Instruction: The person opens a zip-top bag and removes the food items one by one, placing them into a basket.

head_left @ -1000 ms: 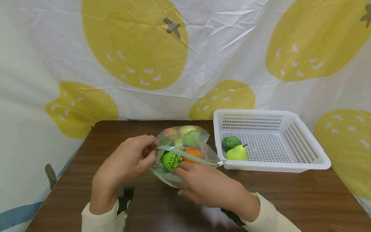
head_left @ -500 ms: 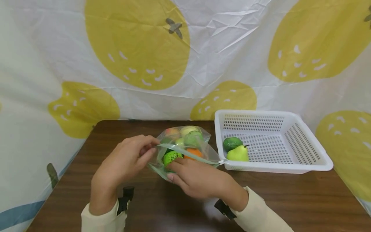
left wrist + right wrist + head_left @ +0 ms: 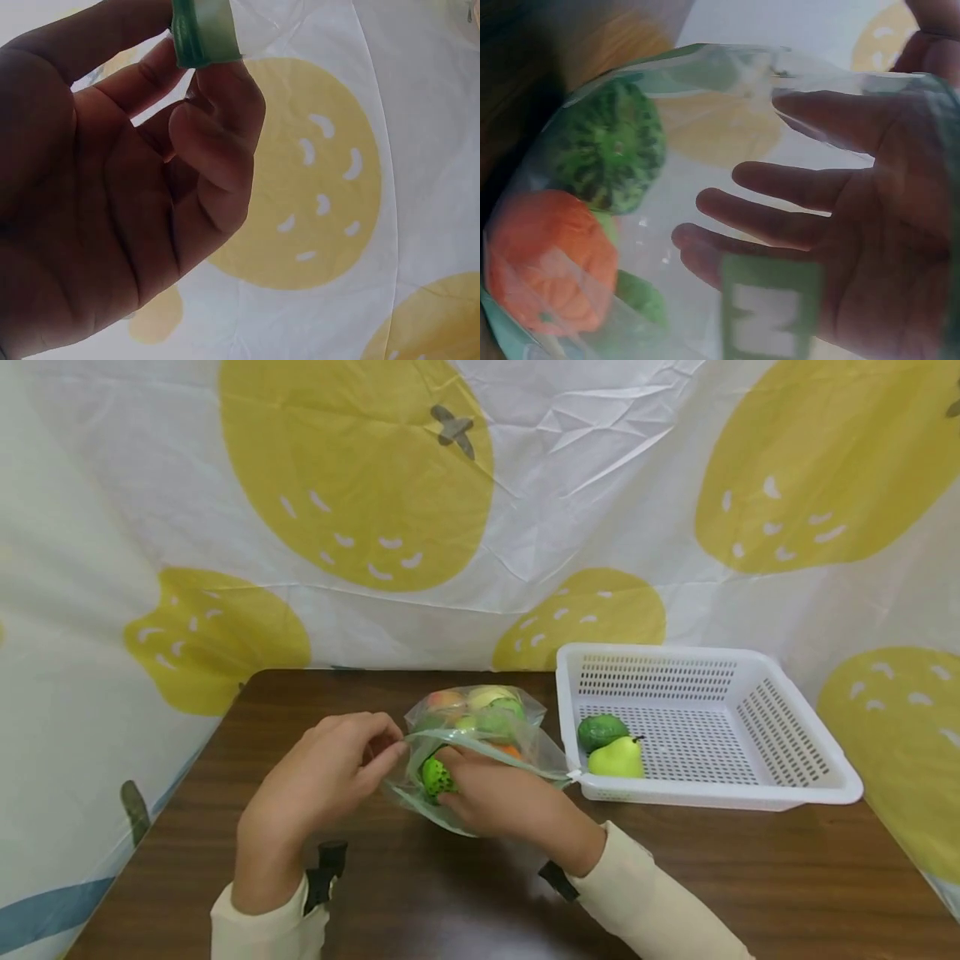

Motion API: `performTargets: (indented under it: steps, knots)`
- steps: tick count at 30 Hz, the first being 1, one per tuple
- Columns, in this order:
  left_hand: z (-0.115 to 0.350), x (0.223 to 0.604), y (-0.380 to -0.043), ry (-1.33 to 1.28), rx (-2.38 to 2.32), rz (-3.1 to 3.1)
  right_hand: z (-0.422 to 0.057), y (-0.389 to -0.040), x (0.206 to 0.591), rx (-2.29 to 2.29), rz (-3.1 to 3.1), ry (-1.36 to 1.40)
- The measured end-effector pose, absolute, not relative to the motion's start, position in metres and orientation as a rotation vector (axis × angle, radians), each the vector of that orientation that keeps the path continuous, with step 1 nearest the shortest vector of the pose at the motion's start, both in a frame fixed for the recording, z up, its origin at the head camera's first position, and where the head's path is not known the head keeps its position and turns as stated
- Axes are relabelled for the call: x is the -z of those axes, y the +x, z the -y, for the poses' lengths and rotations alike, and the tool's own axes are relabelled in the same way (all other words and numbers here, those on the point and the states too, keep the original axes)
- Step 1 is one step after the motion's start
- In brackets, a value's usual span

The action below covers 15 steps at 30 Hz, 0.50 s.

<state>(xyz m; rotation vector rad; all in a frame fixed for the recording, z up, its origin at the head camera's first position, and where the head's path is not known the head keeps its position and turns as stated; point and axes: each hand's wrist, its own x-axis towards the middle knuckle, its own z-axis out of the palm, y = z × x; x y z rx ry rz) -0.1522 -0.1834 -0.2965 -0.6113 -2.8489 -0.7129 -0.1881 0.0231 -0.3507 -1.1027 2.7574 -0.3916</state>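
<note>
A clear zip bag (image 3: 543, 747) with a green-edged mouth lies on its side, full of play fruit. My left hand (image 3: 322, 772) pinches the left end of its rim; the green strip (image 3: 206, 34) shows between the fingertips in the left wrist view. My right hand (image 3: 510, 793) reaches into the mouth. Through the plastic in the right wrist view, its fingers (image 3: 772, 225) are spread and nearly straight, apart from the fruit there. A green dark-spotted round fruit (image 3: 435, 778) sits just inside the mouth. An orange ribbed fruit (image 3: 551, 262) lies nearby, mostly hidden by my hand in the head view.
A white perforated basket (image 3: 720, 789) stands right of the bag, holding an avocado (image 3: 602, 732) and a green pear (image 3: 617, 758). The bag's white slider (image 3: 574, 775) is close to the basket's front left corner. A fruit-print cloth (image 3: 360, 635) hangs behind the brown table (image 3: 360, 893).
My right hand has moved up, left and deeper into the bag, past the rim, covering most of the orange fruit. My left hand keeps its pinch on the rim.
</note>
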Motion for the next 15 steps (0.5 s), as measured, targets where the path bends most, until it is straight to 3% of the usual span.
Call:
performTargets:
  steps: [15]
  knots:
    - [0.182, 0.298, -0.154, -0.681, 0.741, 2.826, -0.001, -0.222, 0.368, 0.219, -2.748, -0.873]
